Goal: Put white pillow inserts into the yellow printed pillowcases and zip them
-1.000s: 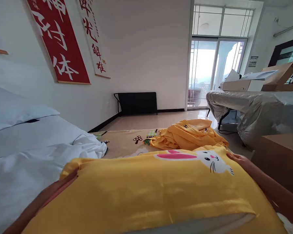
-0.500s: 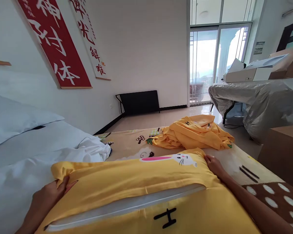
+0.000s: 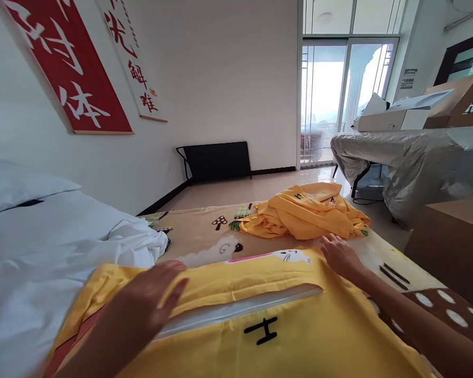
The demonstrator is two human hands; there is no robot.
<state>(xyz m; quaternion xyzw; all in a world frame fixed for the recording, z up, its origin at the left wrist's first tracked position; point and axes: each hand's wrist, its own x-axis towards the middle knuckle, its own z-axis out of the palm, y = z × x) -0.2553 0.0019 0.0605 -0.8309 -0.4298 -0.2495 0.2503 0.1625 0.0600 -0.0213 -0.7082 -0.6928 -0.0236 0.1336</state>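
A yellow pillowcase (image 3: pixel 284 346) with a printed rabbit and a black letter H lies before me. Through its long slit shows a white pillow (image 3: pixel 236 311). My left hand (image 3: pixel 155 294), slightly blurred, is over the left part of the pillowcase, open, its thumb apart from the fingers. At the far right corner, my right hand (image 3: pixel 341 255) rests with fingers stretched out, open and not gripping the cloth. Just beyond it lies a crumpled heap of yellow-orange cloth (image 3: pixel 299 215). Whether the left palm touches the pillowcase, I cannot tell.
A patterned blanket (image 3: pixel 197 223) covers the bed underneath. White bedding (image 3: pixel 82 247) and a white pillow (image 3: pixel 27 178) are on the left. To the right stand a cardboard box (image 3: pixel 453 231) and a plastic-covered table (image 3: pixel 410 157) bearing boxes. A black folded panel (image 3: pixel 216 160) leans against the wall.
My left hand has let go of the pillowcase's left corner and moved right, over its top. My right hand has loosened from the right corner. The pillowcase lies flatter, and the view has shifted slightly.
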